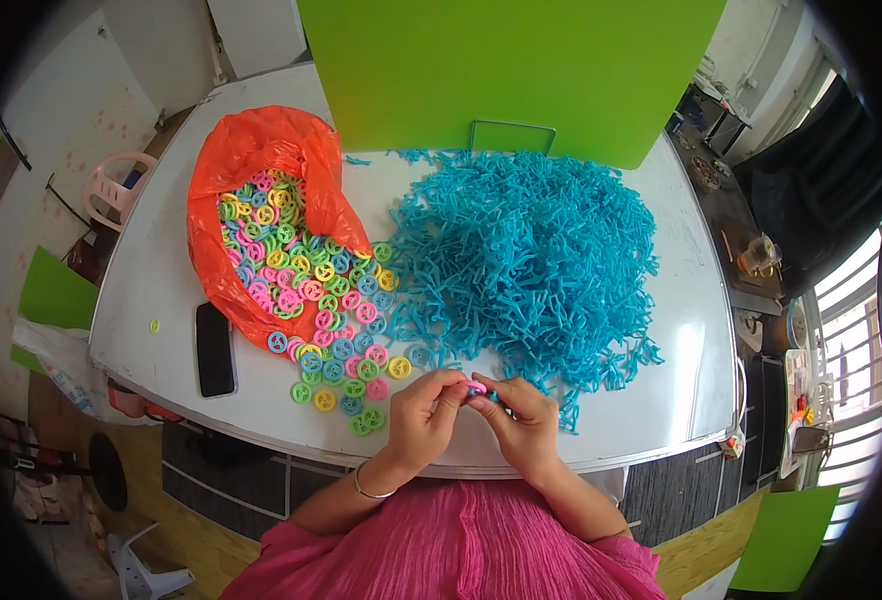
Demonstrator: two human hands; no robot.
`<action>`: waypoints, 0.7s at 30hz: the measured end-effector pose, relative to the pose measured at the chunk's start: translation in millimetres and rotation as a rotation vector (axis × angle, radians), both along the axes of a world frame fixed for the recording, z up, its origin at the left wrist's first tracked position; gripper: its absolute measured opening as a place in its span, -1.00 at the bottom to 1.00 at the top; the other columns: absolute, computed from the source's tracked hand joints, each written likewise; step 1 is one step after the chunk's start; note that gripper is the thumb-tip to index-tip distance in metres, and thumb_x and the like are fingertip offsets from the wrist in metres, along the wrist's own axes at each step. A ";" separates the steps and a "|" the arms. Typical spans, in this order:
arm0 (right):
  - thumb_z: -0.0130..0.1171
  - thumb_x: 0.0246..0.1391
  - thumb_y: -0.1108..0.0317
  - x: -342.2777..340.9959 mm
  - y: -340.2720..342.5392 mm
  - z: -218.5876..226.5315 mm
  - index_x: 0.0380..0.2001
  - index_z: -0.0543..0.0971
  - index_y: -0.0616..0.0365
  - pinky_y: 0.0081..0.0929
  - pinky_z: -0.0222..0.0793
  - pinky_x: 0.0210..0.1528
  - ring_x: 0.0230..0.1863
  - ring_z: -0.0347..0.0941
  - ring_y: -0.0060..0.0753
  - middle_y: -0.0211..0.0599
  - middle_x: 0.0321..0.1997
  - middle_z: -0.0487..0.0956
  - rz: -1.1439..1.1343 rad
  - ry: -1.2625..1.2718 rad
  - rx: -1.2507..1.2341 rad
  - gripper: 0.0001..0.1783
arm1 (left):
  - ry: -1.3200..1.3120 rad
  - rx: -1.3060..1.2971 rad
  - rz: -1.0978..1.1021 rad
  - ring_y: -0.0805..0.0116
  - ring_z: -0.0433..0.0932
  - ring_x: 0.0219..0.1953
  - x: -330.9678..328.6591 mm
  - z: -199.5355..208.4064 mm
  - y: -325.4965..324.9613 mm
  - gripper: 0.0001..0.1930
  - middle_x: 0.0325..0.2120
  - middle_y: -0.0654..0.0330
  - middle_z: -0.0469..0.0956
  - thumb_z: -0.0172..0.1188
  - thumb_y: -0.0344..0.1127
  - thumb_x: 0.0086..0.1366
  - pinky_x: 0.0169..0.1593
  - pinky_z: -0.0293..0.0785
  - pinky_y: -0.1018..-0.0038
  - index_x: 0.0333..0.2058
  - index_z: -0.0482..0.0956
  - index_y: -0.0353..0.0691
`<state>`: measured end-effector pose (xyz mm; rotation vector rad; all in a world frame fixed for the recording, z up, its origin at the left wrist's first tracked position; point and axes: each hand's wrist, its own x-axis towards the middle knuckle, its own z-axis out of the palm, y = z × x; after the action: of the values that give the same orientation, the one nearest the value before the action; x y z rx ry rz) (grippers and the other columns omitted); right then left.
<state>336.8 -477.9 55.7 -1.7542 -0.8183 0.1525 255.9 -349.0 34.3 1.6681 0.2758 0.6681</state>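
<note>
Both hands meet over the table's near edge. My left hand (425,418) pinches a small pink plastic ring (475,387) between thumb and fingers. Against that ring my right hand (519,420) holds a small blue plastic piece (491,396), mostly covered by the fingers. Beyond my right hand rises a large heap of small blue branched plastic pieces (531,270). To the left, many pink, green, yellow and blue spoked plastic rings (336,300) spill from an open red plastic bag (206,225) toward my left hand.
A black phone (215,350) lies left of the bag on the white table (681,370). An upright green panel (511,70) closes off the far side, with a thin metal wire frame (513,124) at its foot. One green ring (155,326) lies alone near the left edge.
</note>
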 end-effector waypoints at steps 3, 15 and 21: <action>0.35 -0.10 0.46 4.1 -1.9 1.5 -0.17 0.64 0.15 -0.51 0.37 -0.40 -0.46 0.48 -0.41 -0.29 -0.45 0.61 0.092 0.028 -0.031 -0.67 | 0.023 -0.177 -0.055 0.60 0.45 -0.54 -0.2 1.6 -0.5 -0.87 -0.58 0.27 0.52 0.08 -0.39 0.33 -0.48 0.34 0.64 -0.30 0.54 -0.34; 0.34 -0.10 0.46 -0.7 2.5 12.2 -0.15 0.62 0.18 -0.50 0.34 -0.48 -0.56 0.43 -0.42 -0.27 -0.51 0.57 0.034 -0.109 -0.039 -0.65 | -0.109 -0.143 -0.015 0.58 0.45 -0.46 -1.9 -1.5 -4.4 -0.89 -0.44 0.21 0.53 0.02 -0.45 0.35 -0.38 0.39 0.67 -0.24 0.47 -0.38; 0.29 0.03 0.40 5.3 -3.6 16.3 -0.01 0.52 0.23 -0.62 0.39 -0.41 -0.40 0.54 -0.61 -0.31 -0.51 0.59 0.152 0.325 -0.043 -0.58 | -0.082 -0.116 -0.015 0.57 0.52 -0.40 1.0 16.0 -5.0 -0.86 -0.41 0.20 0.56 0.04 -0.40 0.36 -0.36 0.43 0.66 -0.25 0.51 -0.36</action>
<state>342.1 -481.5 72.0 -1.6497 -0.7119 0.5455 256.9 -353.9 50.3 1.5275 0.2385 0.6951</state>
